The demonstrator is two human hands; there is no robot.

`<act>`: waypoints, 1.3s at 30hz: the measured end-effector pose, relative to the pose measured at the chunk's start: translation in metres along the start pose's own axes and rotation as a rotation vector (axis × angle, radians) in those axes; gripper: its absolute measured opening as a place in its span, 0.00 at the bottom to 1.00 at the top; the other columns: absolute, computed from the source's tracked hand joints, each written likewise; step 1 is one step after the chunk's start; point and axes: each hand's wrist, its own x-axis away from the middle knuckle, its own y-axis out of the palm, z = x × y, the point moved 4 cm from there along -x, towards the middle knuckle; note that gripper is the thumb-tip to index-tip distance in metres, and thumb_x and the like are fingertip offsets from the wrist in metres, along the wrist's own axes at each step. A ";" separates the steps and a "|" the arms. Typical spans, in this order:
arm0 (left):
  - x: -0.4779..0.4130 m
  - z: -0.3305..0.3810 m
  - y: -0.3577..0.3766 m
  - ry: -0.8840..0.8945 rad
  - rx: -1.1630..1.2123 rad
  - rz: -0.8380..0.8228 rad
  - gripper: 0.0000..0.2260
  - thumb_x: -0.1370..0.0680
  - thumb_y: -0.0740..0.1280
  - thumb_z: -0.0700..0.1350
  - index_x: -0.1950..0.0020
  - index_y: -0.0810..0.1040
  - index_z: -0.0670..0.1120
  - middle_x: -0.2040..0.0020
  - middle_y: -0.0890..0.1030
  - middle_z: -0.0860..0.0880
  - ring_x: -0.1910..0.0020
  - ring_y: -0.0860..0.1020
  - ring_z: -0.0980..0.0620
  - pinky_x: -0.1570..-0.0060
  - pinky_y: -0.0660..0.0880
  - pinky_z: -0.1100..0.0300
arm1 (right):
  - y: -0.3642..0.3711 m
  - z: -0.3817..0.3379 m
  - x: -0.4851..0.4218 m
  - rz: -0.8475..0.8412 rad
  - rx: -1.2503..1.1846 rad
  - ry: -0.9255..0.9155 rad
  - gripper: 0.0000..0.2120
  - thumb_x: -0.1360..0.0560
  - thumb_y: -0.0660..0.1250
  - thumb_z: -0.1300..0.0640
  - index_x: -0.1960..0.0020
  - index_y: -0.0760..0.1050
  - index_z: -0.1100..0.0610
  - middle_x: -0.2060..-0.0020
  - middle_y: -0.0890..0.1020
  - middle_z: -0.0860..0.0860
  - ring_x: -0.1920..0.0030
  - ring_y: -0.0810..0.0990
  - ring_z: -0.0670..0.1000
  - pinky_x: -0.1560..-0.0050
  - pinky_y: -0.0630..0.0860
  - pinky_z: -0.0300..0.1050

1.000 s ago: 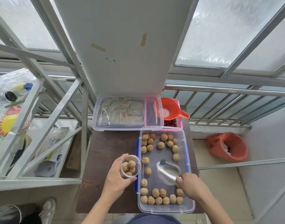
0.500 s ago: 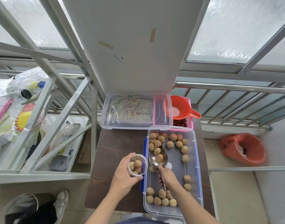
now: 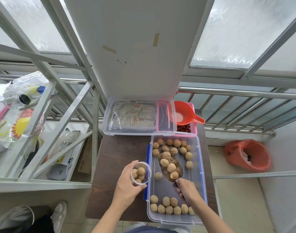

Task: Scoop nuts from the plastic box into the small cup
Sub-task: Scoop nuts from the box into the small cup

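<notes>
Worktop (image 3: 120,158): plastic box (image 3: 200,185) on its right half, holding nuts (image 3: 167,206) in near and far clusters. Scoop (image 3: 170,167) inside the box, carrying four nuts. Small cup (image 3: 141,173) just left of the box, over the worktop, nuts within. Lidded container (image 3: 139,116) at the far edge; funnel (image 3: 184,113) to its right. Bin (image 3: 248,155) on the floor, far right.

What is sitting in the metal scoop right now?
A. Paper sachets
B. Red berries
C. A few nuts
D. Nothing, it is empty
C. The metal scoop, held by the right hand over the plastic box, carries several nuts, while the left hand holds the small cup beside the box.
</notes>
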 end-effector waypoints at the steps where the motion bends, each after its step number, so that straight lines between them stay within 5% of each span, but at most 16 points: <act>1: 0.000 0.000 0.000 0.010 0.000 -0.002 0.42 0.31 0.85 0.41 0.23 0.70 0.60 0.30 0.72 0.68 0.33 0.69 0.75 0.38 0.65 0.81 | -0.006 -0.002 0.010 0.000 0.020 -0.001 0.13 0.22 0.57 0.58 0.59 0.77 0.62 0.75 0.71 0.50 0.76 0.62 0.47 0.75 0.58 0.40; 5: -0.003 0.001 -0.001 0.065 -0.008 -0.014 0.41 0.32 0.84 0.39 0.24 0.71 0.59 0.30 0.73 0.67 0.32 0.69 0.75 0.35 0.66 0.78 | -0.028 -0.017 0.052 -0.036 0.136 -0.052 0.13 0.21 0.58 0.59 0.60 0.76 0.61 0.75 0.70 0.52 0.78 0.63 0.48 0.76 0.57 0.40; 11: -0.010 0.006 0.001 0.184 -0.076 -0.055 0.40 0.30 0.83 0.42 0.23 0.71 0.58 0.26 0.75 0.61 0.25 0.72 0.63 0.23 0.71 0.54 | -0.032 -0.050 0.108 -0.091 0.406 -0.166 0.15 0.21 0.60 0.55 0.64 0.78 0.55 0.75 0.74 0.47 0.77 0.69 0.45 0.74 0.64 0.38; 16: -0.014 0.011 -0.001 0.233 -0.068 -0.053 0.38 0.30 0.82 0.47 0.24 0.72 0.60 0.27 0.76 0.60 0.26 0.74 0.56 0.25 0.74 0.45 | -0.007 -0.075 0.127 0.019 0.787 -0.296 0.22 0.23 0.55 0.43 0.56 0.78 0.59 0.57 0.85 0.56 0.54 0.81 0.57 0.53 0.76 0.52; 19: -0.015 0.011 -0.001 0.234 -0.046 -0.052 0.38 0.30 0.83 0.45 0.24 0.72 0.60 0.27 0.76 0.60 0.26 0.75 0.55 0.26 0.74 0.45 | 0.004 -0.080 0.134 0.117 0.958 -0.356 0.18 0.22 0.52 0.42 0.61 0.69 0.53 0.56 0.81 0.56 0.54 0.77 0.61 0.57 0.72 0.52; 23: -0.016 0.005 -0.004 0.193 -0.009 -0.062 0.39 0.32 0.84 0.44 0.24 0.73 0.59 0.27 0.76 0.61 0.26 0.75 0.58 0.25 0.73 0.51 | 0.002 -0.087 0.146 0.233 1.090 -0.437 0.16 0.19 0.52 0.41 0.56 0.67 0.51 0.59 0.74 0.51 0.59 0.72 0.57 0.58 0.69 0.51; 30: -0.014 0.000 -0.004 0.154 -0.035 -0.081 0.41 0.32 0.83 0.40 0.23 0.72 0.59 0.27 0.74 0.65 0.27 0.70 0.69 0.27 0.66 0.72 | -0.041 -0.089 0.129 0.400 1.097 -0.385 0.17 0.25 0.56 0.39 0.64 0.68 0.51 0.64 0.79 0.50 0.62 0.79 0.56 0.62 0.74 0.49; 34: -0.013 -0.004 -0.004 0.133 -0.056 -0.095 0.41 0.32 0.83 0.40 0.22 0.71 0.57 0.27 0.73 0.65 0.27 0.69 0.70 0.31 0.63 0.80 | -0.059 -0.075 0.083 0.301 1.329 -0.222 0.15 0.27 0.62 0.43 0.52 0.81 0.51 0.53 0.86 0.50 0.51 0.85 0.57 0.60 0.72 0.45; 39: -0.009 -0.006 -0.004 0.124 -0.065 -0.109 0.41 0.31 0.83 0.40 0.22 0.71 0.58 0.27 0.73 0.65 0.28 0.68 0.72 0.34 0.63 0.82 | -0.053 -0.060 0.050 0.179 1.640 -0.216 0.15 0.23 0.64 0.49 0.41 0.80 0.54 0.40 0.84 0.52 0.42 0.84 0.56 0.53 0.74 0.46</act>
